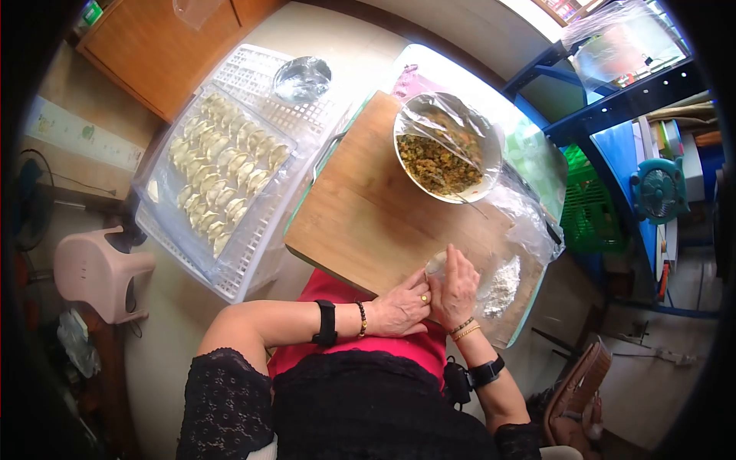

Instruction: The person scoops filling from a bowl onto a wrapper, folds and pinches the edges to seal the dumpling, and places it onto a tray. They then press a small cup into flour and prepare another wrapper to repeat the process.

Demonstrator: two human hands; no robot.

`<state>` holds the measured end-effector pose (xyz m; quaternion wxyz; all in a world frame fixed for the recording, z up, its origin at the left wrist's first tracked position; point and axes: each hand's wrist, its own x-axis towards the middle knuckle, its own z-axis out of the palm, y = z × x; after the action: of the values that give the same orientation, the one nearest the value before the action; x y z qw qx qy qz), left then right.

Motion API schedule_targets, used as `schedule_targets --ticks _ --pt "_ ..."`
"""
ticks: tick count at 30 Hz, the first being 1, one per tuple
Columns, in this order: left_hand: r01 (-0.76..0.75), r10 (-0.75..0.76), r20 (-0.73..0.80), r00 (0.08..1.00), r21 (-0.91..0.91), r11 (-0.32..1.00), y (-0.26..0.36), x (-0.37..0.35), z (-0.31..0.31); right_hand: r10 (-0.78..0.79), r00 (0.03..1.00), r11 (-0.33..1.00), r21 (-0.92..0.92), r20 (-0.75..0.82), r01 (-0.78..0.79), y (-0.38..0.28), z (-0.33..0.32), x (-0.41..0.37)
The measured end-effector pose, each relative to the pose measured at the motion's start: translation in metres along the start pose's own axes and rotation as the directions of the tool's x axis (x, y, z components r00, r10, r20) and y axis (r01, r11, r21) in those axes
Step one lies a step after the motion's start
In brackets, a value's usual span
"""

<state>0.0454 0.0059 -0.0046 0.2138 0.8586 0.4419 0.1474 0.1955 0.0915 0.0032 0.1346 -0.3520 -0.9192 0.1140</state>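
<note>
Wooden board (360, 199) lies before me on a table, taking the middle of my view, and I give my clock-face directions from its centre. At six o'clock, by the near edge, my two hands meet over a small pale piece of dough (436, 264), which sits just at my fingertips and is partly covered by them. My left hand (402, 308), with a ring on one finger, is held narrow, fingers close together and reaching toward the dough; I cannot tell whether it grips it. My right hand (455, 287) is narrow too, its fingers raised side by side against the dough, and whether they pinch it or only rest on it I cannot tell either. At four o'clock, near my right hand, white flour (502, 288) is heaped on the board. Toward twelve o'clock stands a bowl (491, 175) of chopped filling (437, 162), partly covered by clear wrap (452, 115). More crumpled plastic (529, 218) lies at three o'clock, and past it is a green basket (589, 201). Out at ten o'clock, a clear tray (170, 222) holds rows of folded dumplings (217, 165), with a shiny round bowl (303, 80) behind it toward eleven. Toward nine o'clock, beyond the tray and lower down, stands a pink stool (96, 268).
</note>
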Motion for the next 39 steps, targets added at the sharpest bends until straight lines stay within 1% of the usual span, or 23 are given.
schedule_targets --ticks 1,2,4,6,8,10,11,12,15,17,18,20,21,22,24,27,29,30,32,33,34,37,39 --pt "0.037 -0.029 0.188 0.982 -0.038 0.999 0.0 -0.002 -0.002 0.042 0.998 0.996 -0.073 -0.04 -0.045 0.002 0.005 0.001" --pt "0.043 -0.033 0.195 0.98 -0.045 0.998 0.001 -0.005 0.003 0.082 0.993 0.985 -0.145 -0.084 -0.093 0.004 0.01 0.003" --pt "-0.028 0.027 -0.139 0.99 -0.001 1.0 -0.002 -0.008 0.013 0.08 0.989 0.98 -0.171 -0.122 -0.1 0.021 0.012 0.019" --pt "-0.043 0.044 -0.166 0.985 0.005 0.999 -0.004 -0.006 0.012 0.269 0.957 0.963 0.029 -0.109 -0.267 0.037 0.009 0.031" --pt "-0.025 0.034 -0.119 0.992 0.078 0.997 -0.003 -0.005 0.005 0.253 0.956 0.967 0.022 -0.149 -0.253 0.054 0.009 0.035" --pt "0.016 -0.007 -0.127 0.992 0.069 0.997 -0.002 -0.005 0.0 0.407 0.906 0.904 0.197 -0.119 -0.38 0.059 0.007 0.038" --pt "0.056 -0.049 -0.127 0.991 0.051 0.997 -0.001 -0.005 -0.002 0.294 0.945 0.947 0.177 -0.145 -0.268 0.058 0.002 0.033" --pt "0.058 -0.051 -0.128 0.99 0.051 0.997 -0.001 -0.006 -0.002 0.293 0.945 0.948 0.177 -0.144 -0.266 0.05 -0.002 0.03" --pt "0.013 0.0 -0.25 0.968 0.05 0.999 0.002 -0.008 -0.003 0.01 0.997 0.996 0.089 -0.081 -0.002 0.009 -0.009 0.015" --pt "0.037 -0.038 0.05 0.998 0.037 0.999 0.001 -0.01 -0.006 -0.03 0.999 1.0 0.009 -0.045 0.03 -0.006 0.0 0.009" --pt "0.04 -0.042 0.055 0.998 0.032 0.999 -0.001 -0.011 -0.005 -0.07 0.998 0.995 -0.068 -0.006 0.07 -0.009 0.004 0.007" --pt "0.037 -0.038 0.017 0.999 0.04 0.999 -0.001 -0.014 -0.004 -0.036 0.999 0.991 -0.128 -0.031 0.032 0.003 0.016 0.012" --pt "0.008 0.002 -0.179 0.984 0.058 0.998 -0.004 -0.016 0.009 0.044 0.996 0.994 -0.095 -0.075 -0.051 0.01 0.017 0.021" --pt "0.009 0.003 -0.182 0.983 0.063 0.998 -0.004 -0.017 0.011 0.123 0.985 0.99 -0.06 -0.119 -0.13 0.017 0.017 0.03" --pt "-0.007 0.025 -0.209 0.978 0.089 0.996 -0.005 -0.015 0.01 0.128 0.975 0.989 -0.05 -0.18 -0.139 0.034 0.015 0.041" --pt "0.06 -0.054 -0.116 0.992 0.048 0.997 -0.004 -0.013 -0.001 0.237 0.962 0.971 0.047 -0.138 -0.233 0.042 0.015 0.044" --pt "0.067 -0.06 -0.155 0.986 0.044 0.997 -0.004 -0.016 -0.005 0.275 0.961 0.925 0.283 -0.038 -0.253 0.033 0.005 0.035" --pt "0.068 -0.06 -0.19 0.98 0.036 0.997 -0.003 -0.017 -0.005 0.278 0.96 0.924 0.284 -0.035 -0.257 0.024 0.003 0.029" --pt "0.049 -0.045 -0.128 0.991 0.034 0.998 -0.002 -0.018 -0.003 0.062 0.994 0.988 0.147 -0.092 -0.048 -0.001 0.0 0.017" --pt "0.034 -0.031 -0.071 0.997 0.037 0.999 -0.002 -0.019 -0.001 0.002 1.0 0.998 0.055 -0.001 -0.002 -0.013 -0.003 0.012" --pt "0.033 -0.031 -0.066 0.997 0.031 0.999 -0.003 -0.02 0.001 0.007 1.0 0.998 0.057 0.004 -0.008 -0.018 0.003 0.011" --pt "0.037 -0.037 0.007 0.999 -0.051 0.998 -0.006 -0.025 0.007 0.025 0.998 0.984 -0.175 -0.062 -0.035 -0.02 0.012 0.016" --pt "0.001 0.001 -0.187 0.982 0.011 1.0 -0.007 -0.025 0.007 0.092 0.992 0.987 -0.121 -0.086 -0.102 0.0 0.016 0.03"
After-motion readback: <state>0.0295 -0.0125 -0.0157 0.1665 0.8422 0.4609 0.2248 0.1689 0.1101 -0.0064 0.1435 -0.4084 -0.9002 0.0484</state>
